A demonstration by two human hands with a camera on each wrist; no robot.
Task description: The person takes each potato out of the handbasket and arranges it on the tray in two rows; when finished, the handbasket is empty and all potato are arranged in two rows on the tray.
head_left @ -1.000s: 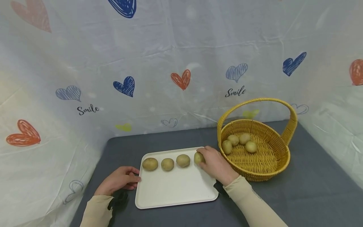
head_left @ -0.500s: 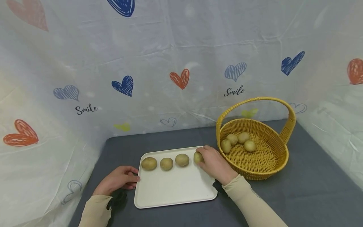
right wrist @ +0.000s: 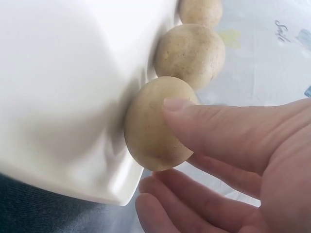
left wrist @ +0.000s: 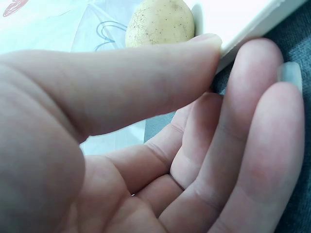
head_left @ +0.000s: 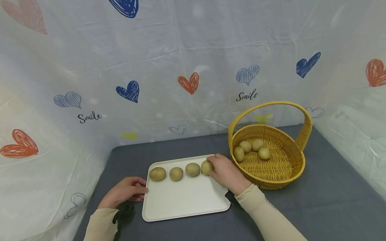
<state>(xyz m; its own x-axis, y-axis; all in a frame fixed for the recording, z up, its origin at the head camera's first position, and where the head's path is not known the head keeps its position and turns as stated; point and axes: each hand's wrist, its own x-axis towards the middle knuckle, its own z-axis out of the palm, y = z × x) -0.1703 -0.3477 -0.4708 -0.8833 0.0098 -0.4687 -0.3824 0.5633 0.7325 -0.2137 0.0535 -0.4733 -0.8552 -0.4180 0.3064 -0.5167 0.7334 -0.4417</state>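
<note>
Where beige sleeves [head_left: 101, 223] run in from the lower edge, cropped by it, dark, hard-to-make-out straps sit at the wrists. The left hand [head_left: 124, 191], loosely curved, pinches the left edge of a smooth white rectangular tray [head_left: 184, 200], thumb at the rim and fingers against the side; how far they reach underneath is hidden.

With thumb and fingers bent round it, the right hand [head_left: 228, 173] grasps a rounded, tan-skinned potato [head_left: 206, 167] at the tray's far right corner; the tips behind it are partly out of sight. Rounded corners and a low raised lip shape the tray, set on a table [head_left: 328, 204] covered in dark grey cloth.

Along its far side, 3 oval, faintly speckled potatoes [head_left: 176, 174] stretch leftward from the held potato, the nearest of them just beside it; I cannot tell whether those 2 touch.

Farther right stands a round, golden-yellow woven basket [head_left: 281, 162] with a tall arched handle, holding 4 smaller-looking potatoes [head_left: 264, 153] clustered toward its left. Behind everything hangs a creased, pale sheet [head_left: 156, 47] printed with hearts and "Smile", some hearts cut off at the frame.
</note>
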